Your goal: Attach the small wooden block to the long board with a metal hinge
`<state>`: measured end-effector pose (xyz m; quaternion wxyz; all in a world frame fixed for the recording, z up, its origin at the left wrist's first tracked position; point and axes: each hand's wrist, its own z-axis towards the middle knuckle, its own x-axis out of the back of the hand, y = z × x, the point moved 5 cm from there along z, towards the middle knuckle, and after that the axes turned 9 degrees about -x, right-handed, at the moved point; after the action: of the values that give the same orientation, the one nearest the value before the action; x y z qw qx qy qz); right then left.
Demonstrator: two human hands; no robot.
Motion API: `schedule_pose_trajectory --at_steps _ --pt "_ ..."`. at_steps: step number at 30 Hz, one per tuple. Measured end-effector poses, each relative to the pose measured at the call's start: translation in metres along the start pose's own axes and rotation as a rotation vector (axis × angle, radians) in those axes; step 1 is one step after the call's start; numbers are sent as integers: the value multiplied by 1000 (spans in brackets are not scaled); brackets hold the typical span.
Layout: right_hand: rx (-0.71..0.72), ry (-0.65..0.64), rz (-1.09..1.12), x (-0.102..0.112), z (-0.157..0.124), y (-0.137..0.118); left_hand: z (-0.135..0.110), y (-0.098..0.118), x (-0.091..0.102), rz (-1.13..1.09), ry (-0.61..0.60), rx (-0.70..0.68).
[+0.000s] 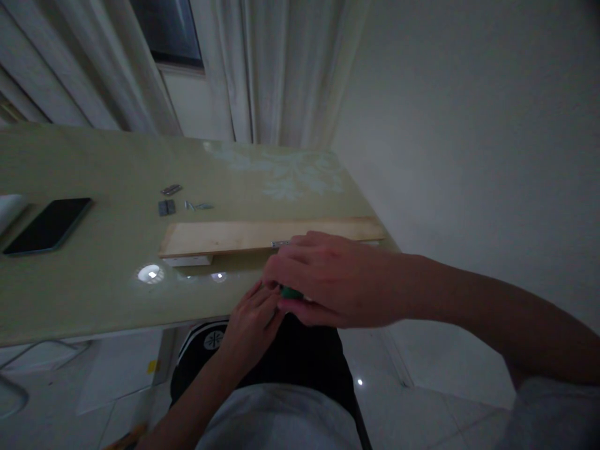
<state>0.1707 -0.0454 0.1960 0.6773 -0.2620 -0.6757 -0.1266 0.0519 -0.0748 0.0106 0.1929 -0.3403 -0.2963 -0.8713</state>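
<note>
My right hand (323, 281) is curled over a small green object (291, 292) at the near edge of the table, its fingers wrapped round it. My left hand (253, 322) reaches up from below and touches the same spot with bent fingers; what it grips is hidden. Just behind both hands a long light wooden board (225, 236) lies flat on the table, with a small metal hinge (280, 244) at its near edge next to my right fingers.
The glossy pale green table (103, 275) carries a black phone (49, 225) at the left, two small metal hinges (167, 200) and a few screws (197, 205) behind the board. Curtains and a white wall stand beyond. The tiled floor lies below.
</note>
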Motion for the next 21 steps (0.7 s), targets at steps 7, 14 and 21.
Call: schedule_pose_trajectory --at_steps 7,14,21 --pt "-355 78 -149 -1 2 29 -6 -2 -6 12 -13 28" --pt "49 80 19 -1 -2 1 -9 0 -12 45 -39 55" --pt "-418 69 -179 -1 -1 30 -7 4 -9 69 35 48"
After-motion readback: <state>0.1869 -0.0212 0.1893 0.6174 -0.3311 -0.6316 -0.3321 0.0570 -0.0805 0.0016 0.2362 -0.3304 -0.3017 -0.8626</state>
